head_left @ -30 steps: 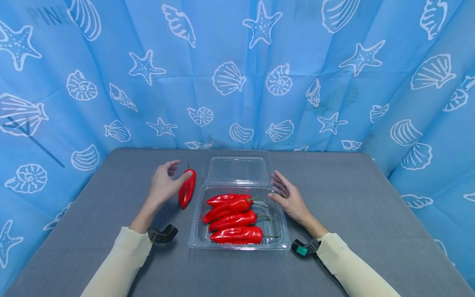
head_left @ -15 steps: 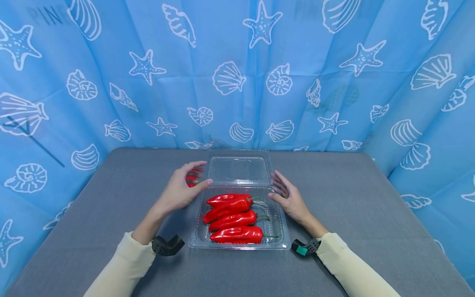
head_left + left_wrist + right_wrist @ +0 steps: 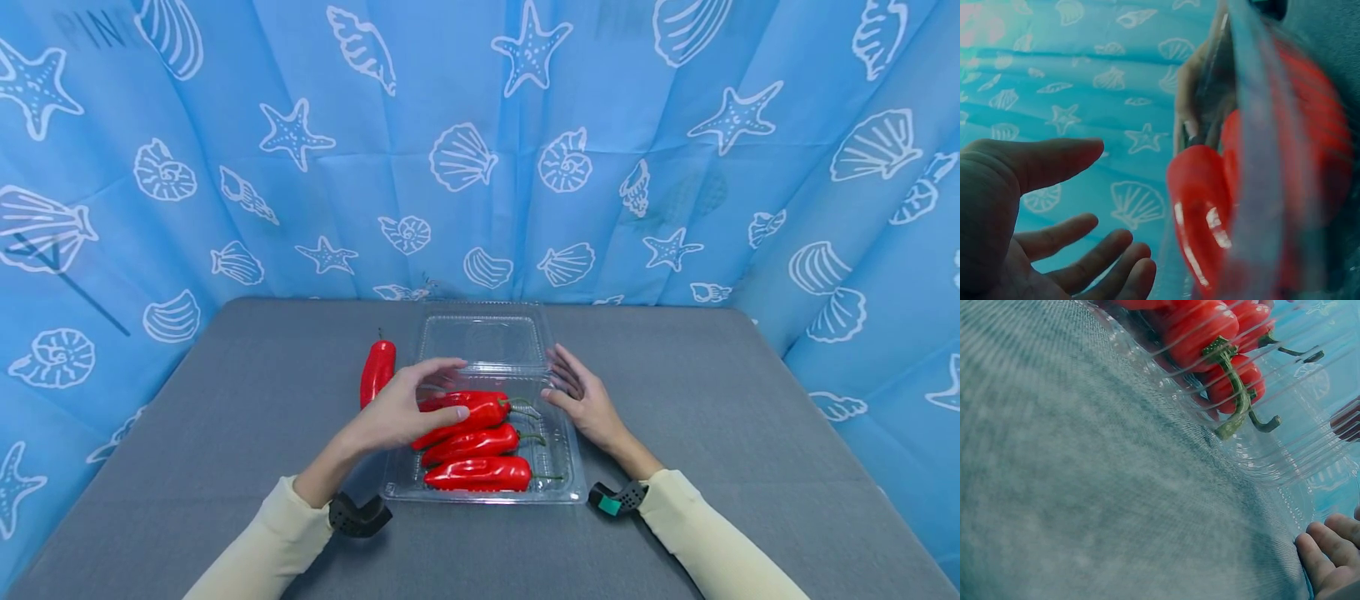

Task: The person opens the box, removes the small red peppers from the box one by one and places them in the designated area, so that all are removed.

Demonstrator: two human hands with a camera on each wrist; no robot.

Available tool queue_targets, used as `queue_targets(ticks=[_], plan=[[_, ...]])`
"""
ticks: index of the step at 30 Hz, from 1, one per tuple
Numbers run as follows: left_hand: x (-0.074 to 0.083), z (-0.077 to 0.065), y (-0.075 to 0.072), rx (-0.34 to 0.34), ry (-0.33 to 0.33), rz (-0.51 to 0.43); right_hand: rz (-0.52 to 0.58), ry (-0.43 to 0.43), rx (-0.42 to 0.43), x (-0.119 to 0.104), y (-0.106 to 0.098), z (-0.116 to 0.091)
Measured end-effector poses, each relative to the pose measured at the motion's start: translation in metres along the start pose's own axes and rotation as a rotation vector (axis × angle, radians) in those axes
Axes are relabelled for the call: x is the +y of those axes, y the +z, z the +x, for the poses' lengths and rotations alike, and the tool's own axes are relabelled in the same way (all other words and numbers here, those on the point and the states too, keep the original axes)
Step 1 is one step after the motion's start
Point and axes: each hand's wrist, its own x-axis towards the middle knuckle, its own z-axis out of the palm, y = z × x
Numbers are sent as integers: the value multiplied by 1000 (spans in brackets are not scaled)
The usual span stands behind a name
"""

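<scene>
A clear plastic clamshell box (image 3: 562, 467) lies with its lid (image 3: 483, 337) folded back behind it. Several red peppers (image 3: 480, 475) with green stems lie side by side in its tray, stems to the right. My left hand (image 3: 397, 412) is over the tray's left side, thumb and fingers spread apart and holding nothing; in the head view it overlaps the rear peppers. One more red pepper (image 3: 377, 371) lies outside the box, on its left, partly hidden by this hand. At the box's right edge, near the lid hinge, is my right hand (image 3: 592, 408) with relaxed fingers.
A grey cloth-covered table (image 3: 712, 400) carries the box. Behind it hangs a blue curtain (image 3: 480, 233) printed with white shells and starfish. Black bands sit on both wrists.
My left hand has moved right from beside the loose pepper, passing over it, to above the tray. The loose pepper stays in place. My right hand has not moved.
</scene>
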Motion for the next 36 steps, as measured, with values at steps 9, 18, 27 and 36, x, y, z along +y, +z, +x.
queue_targets(ticks=[9, 18, 27, 36], plan=[[-9, 3, 10, -112, 49, -18, -2, 12, 1, -1, 1, 0], [-10, 2, 14, -155, 42, 85, -13, 18, 4, -1, 1, -1], [-9, 1, 16, -165, 33, 172, 10, 5, 2, 1, 0, -1], [-10, 2, 18, -180, 46, 182, 5, 0, 2, 1, 0, -1]])
